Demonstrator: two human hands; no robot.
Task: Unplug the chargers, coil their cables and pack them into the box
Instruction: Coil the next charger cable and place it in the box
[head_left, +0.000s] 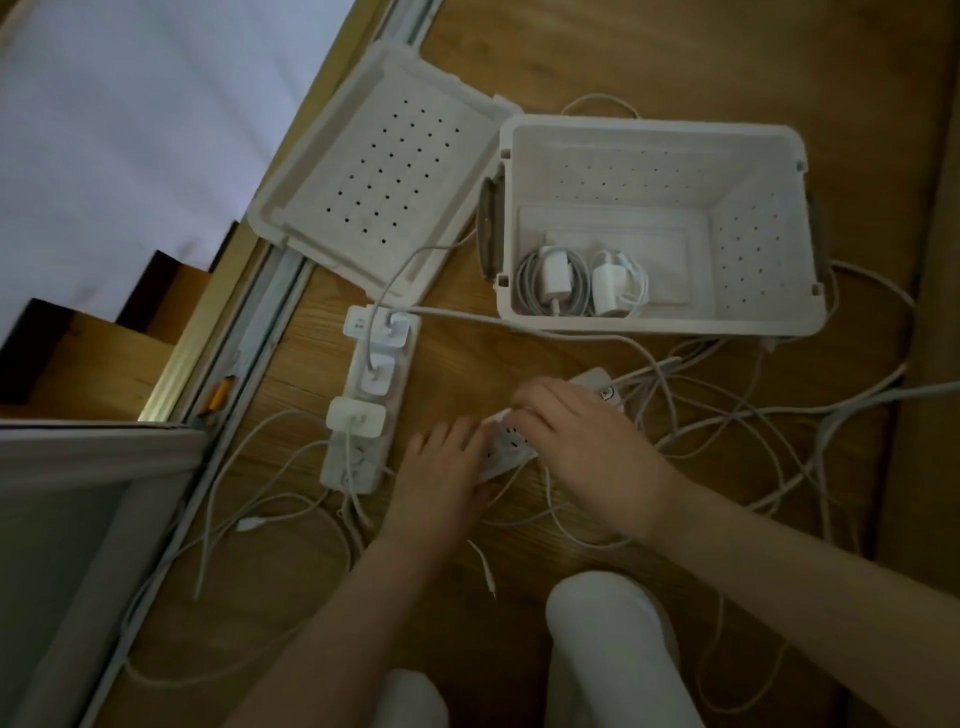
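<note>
A white perforated box (769, 244) stands open on the wooden floor, with two coiled white chargers (582, 283) in its near left corner. A white power strip (363, 405) left of centre carries three plugged-in chargers, their cables trailing off. A second power strip (511, 444) lies slanted under my hands. My left hand (441, 467) presses flat on its near end. My right hand (582, 436) rests over its middle, fingertips pinched on something at the strip's top edge; what they grip is hidden.
The box's lid (374, 171) lies open-side up to the left of the box. Loose white cables (727, 415) tangle across the floor to the right and in front. A sliding-door track (249, 332) runs along the left. My knees (608, 639) are at the bottom.
</note>
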